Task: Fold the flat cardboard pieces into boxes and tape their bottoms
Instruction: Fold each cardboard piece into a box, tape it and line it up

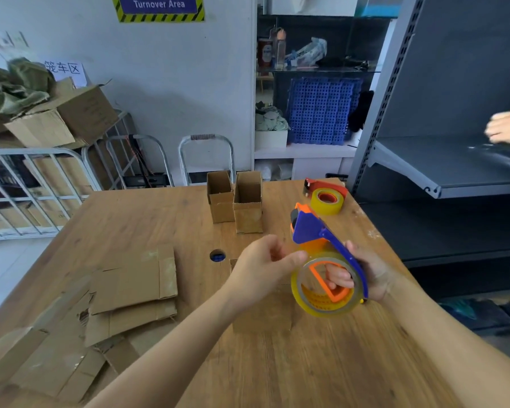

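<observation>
My right hand [368, 275] grips the orange handle of a blue and orange tape dispenser [315, 231], held above the table with its yellowish tape roll [324, 304] toward me. My left hand [262, 266] is at the roll's upper left edge, thumb on the tape and fingers curled behind it. Under both hands lies a cardboard box [265, 313], partly hidden by my left forearm. Two folded boxes [236, 204] stand upright with open tops at the table's far side. A pile of flat cardboard pieces [133, 284] lies at the left.
A second, red tape dispenser [326, 198] with a yellow roll sits at the wooden table's [321, 363] far right corner. There is a round hole [217, 256] in the tabletop. A grey metal shelf [454, 172] stands to the right, with another person's hand [507, 128] on it. Metal trolleys [36, 189] stand at the left.
</observation>
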The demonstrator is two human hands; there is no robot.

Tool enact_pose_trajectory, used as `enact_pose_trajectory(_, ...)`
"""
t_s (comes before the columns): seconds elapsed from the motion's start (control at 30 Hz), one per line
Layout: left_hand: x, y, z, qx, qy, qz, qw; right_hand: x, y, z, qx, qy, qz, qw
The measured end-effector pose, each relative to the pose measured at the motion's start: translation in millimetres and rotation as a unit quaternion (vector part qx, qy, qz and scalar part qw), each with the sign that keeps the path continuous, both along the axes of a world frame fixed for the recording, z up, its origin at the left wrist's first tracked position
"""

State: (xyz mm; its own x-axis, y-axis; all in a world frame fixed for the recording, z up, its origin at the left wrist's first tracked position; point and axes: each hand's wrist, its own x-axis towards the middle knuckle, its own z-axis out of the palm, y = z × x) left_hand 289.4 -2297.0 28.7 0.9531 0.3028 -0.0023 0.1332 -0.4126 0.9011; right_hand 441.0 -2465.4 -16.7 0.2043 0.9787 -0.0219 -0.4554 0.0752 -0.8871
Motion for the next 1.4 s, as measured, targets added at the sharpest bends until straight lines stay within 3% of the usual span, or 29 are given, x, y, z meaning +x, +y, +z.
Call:
enact_pose_trajectory(0.13,-2.4,7.4,-0.8,0.031,-0.018,-0.025,0.999,-1.7,-4.4,0.0,-0.017,0.0,-0.02,1.0)
enact_pose_trajectory(0.37,-6.7,21.0,4.4,0.34,-0.074,-0.054,0.936,-0.6,-2.8,15.3,-0.05,-0.074,0.008,0.996)
enact_pose_trajectory(0.5,-10.8,43.4,8.6,0.378,-0.064,-0.023,0.923,5.0,-10.1,26.1,-0.134,-0.149,0.022,0.98)
enact_pose_trajectory(0.8,-23.4,78.8,-14.4,0.419,-0.108,-0.036,0.901,13.8,-25.4,35.0,-0.206,-0.185,0.019,0.961)
enact_pose_trajectory(0.9,-29.4,80.7,-22.8,0.289,-0.079,0.041,0.953,17.2,-33.0,36.1,-0.185,-0.178,0.017,0.966)
enact_pose_trajectory(0.97,-26.5,65.1,-25.1,0.086,-0.031,0.11,0.99,17.4,-31.9,39.1,-0.167,-0.178,0.027,0.969)
enact_pose_trajectory(1.0,-24.4,54.8,-25.9,-0.046,0.015,0.126,0.991,16.7,-30.0,40.9,-0.162,-0.176,0.032,0.97)
enact_pose_trajectory(1.07,-21.3,34.8,-24.5,-0.314,0.135,0.104,0.934,15.6,-25.5,43.1,-0.157,-0.172,0.038,0.972)
enact_pose_trajectory(1.13,-20.4,21.6,-22.6,-0.485,0.19,0.054,0.852,14.3,-21.4,46.3,-0.162,-0.181,0.042,0.969)
enact_pose_trajectory(1.2,-18.1,18.2,-21.2,-0.536,0.175,0.036,0.825,13.4,-18.2,50.6,-0.177,-0.202,0.048,0.962)
enact_pose_trajectory(1.27,-14.4,21.5,-20.9,-0.539,0.134,0.045,0.83,14.3,-16.6,55.0,-0.199,-0.223,0.06,0.952)
enact_pose_trajectory(1.33,-12.5,28.2,-20.6,-0.519,0.099,0.058,0.847,15.5,-15.5,57.8,-0.232,-0.242,0.06,0.94)
enact_pose_trajectory(1.4,-12.2,34.3,-19.6,-0.454,0.085,0.053,0.885,16.8,-13.6,58.6,-0.261,-0.274,0.054,0.924)
